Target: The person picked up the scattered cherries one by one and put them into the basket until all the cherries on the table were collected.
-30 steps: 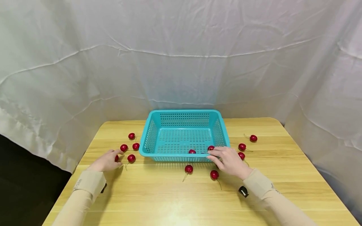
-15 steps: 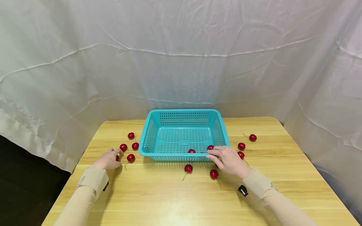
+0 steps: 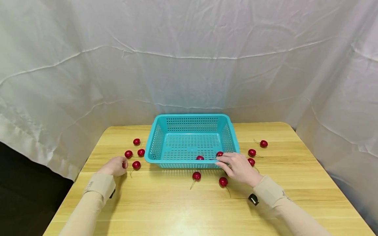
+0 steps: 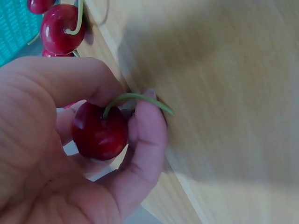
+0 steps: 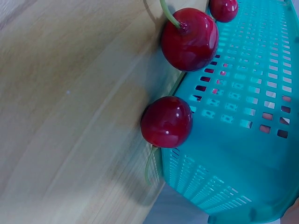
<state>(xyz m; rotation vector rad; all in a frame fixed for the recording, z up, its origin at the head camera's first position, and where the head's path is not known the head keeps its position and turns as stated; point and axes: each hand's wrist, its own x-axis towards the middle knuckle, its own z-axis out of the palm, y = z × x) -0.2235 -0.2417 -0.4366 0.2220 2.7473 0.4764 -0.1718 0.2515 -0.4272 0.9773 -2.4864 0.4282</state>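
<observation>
Pale cloth (image 3: 189,59) backs the desk (image 3: 165,206), where work looks early: two cherries (image 3: 199,157) show in the basket (image 3: 192,115), at least nine lie outside, the left hand (image 3: 113,167) curls its fingers round another cherry (image 4: 100,134), the right hand (image 3: 240,167) grips the rim (image 3: 177,161).

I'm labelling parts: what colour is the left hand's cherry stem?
Green; the stem shows best in the left wrist view.

Cherries (image 4: 99,135) are red (stems (image 4: 131,95) green), the basket (image 5: 233,149) turquoise, the table (image 3: 183,203) grained yellow.
</observation>
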